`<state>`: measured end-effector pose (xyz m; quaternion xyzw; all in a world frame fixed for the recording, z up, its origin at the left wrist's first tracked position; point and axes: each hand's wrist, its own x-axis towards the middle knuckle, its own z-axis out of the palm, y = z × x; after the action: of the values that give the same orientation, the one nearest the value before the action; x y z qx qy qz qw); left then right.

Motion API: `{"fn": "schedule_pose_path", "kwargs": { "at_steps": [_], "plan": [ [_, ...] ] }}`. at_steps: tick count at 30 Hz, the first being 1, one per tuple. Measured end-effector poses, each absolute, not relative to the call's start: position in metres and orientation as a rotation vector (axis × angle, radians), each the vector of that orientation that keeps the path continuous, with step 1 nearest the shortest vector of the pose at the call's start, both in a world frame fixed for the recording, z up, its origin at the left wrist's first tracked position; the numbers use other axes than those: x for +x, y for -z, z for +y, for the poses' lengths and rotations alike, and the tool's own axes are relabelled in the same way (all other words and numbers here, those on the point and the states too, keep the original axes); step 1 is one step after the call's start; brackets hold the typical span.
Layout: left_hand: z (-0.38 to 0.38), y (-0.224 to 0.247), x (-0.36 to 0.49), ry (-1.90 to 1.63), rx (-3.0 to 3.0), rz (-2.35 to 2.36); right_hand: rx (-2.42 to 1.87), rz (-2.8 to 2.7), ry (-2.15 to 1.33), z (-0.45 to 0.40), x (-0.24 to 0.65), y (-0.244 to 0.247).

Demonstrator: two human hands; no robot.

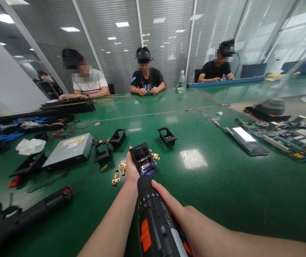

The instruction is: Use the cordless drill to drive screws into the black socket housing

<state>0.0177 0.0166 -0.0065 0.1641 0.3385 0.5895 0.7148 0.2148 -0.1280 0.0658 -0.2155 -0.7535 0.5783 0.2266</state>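
My left hand (133, 170) grips the side of a black plastic housing (135, 152) with several brass-coloured terminals and screws inside. My right hand (176, 205) is wrapped round a black and orange cordless drill (153, 214), whose numbered collar points at the housing. The drill's front end overlaps the housing's near edge, so I cannot tell whether its bit touches a screw. Loose brass strips (121, 167) lie left of my left hand, and more brass strips (155, 156) lie behind the housing. Similar black housings (117, 137) stand beyond on the green table.
A grey disc drive (70, 150) lies to the left, a black tool with a long handle (35, 210) at the near left. At the right are a phone (246, 141) and circuit boards (294, 137). Three people sit across the table, near a water bottle (181, 82).
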Motion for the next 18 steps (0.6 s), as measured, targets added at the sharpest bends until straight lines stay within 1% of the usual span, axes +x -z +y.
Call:
{"fn": "schedule_pose_path", "kwargs": {
  "at_steps": [18],
  "plan": [
    [0.0143, 0.001, 0.0198, -1.303, 0.325, 0.758, -0.754, -2.001, -1.551, -0.1273, 0.2161, -0.0642]
  ]
}}
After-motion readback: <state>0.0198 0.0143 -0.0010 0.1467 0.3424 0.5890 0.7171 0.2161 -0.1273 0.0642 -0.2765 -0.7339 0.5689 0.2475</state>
